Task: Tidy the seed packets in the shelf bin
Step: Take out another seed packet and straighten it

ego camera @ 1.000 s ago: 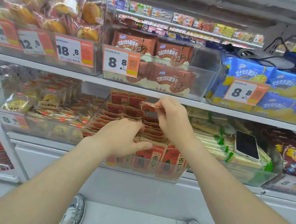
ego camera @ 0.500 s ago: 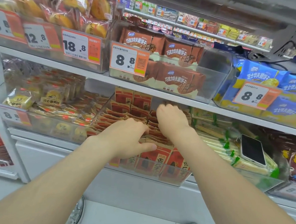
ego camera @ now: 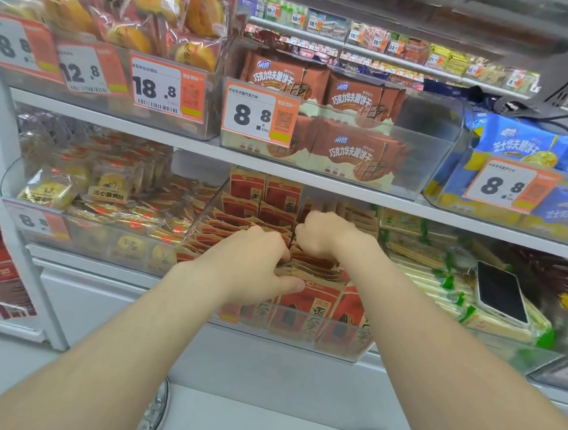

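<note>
Fingers [ego camera: 274,244], left hand [ego camera: 246,269]: curled down over the packet tops, thumb laid along the upper edge of a front packet, so they seem to pinch a small bunch.
Fingers [ego camera: 305,231], right hand [ego camera: 332,239]: curled into a loose fist, tips buried between packets; whether they pinch one cannot be told.
Task's thing: red-and-brown paper seed packets [ego camera: 307,302], in two columns inside the clear plastic shelf bin [ego camera: 301,340] on the lower shelf, directly under both hands.
Done, by the look of it: packets at 12 o'clock of the hands stand upright side by side; the front pair at 6 o'clock faces outward against the bin wall.
Left to do, as I judge: the middle rows, at 10 o'clock of the left hand, lean back and overlap unevenly; they need standing up and squaring.
Progress: roughly midway.
Nearby: white smartphone [ego camera: 500,293] at 3 o'clock, lying on green-and-cream packs in the next bin.
</note>
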Available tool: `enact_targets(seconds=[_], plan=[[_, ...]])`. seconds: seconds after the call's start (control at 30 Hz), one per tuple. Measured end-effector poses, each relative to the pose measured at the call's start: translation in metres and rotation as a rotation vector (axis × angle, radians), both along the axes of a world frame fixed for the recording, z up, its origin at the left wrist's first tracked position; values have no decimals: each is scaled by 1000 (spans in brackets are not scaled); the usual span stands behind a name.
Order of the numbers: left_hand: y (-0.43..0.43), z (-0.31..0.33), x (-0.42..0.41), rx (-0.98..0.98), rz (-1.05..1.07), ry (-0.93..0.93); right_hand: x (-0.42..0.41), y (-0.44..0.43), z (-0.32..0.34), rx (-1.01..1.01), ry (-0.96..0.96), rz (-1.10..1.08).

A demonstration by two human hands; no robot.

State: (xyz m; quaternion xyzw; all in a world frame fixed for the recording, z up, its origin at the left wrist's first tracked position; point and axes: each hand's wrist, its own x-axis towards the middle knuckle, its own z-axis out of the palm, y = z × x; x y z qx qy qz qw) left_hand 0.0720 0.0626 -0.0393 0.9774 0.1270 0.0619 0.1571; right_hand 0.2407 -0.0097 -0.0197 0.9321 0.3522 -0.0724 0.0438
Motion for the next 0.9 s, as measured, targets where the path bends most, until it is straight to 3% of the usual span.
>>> enact_targets(seconds=[0.2,0.3,0.4,0.47,0.6,0.77,0.9], plan=[[-8,0,0,58,58,0,11,-1,3,23,5,34],[-18,2,-1,139,99,-6,2,-15,12,67,109,54],[-26,3,0,199,100,-101,-14,-45,16,262,89,124],[-34,6,0,136,32,-212,-23,-68,19,420,24,141],[-52,7,3,97,-85,-285,-23,-110,31,600,-120,-34],[-61,1,6,93,-77,-297,-27,-148,32,377,114,3],[-68,-5,13,210,-61,-258,-25,-161,8,338,65,143]])
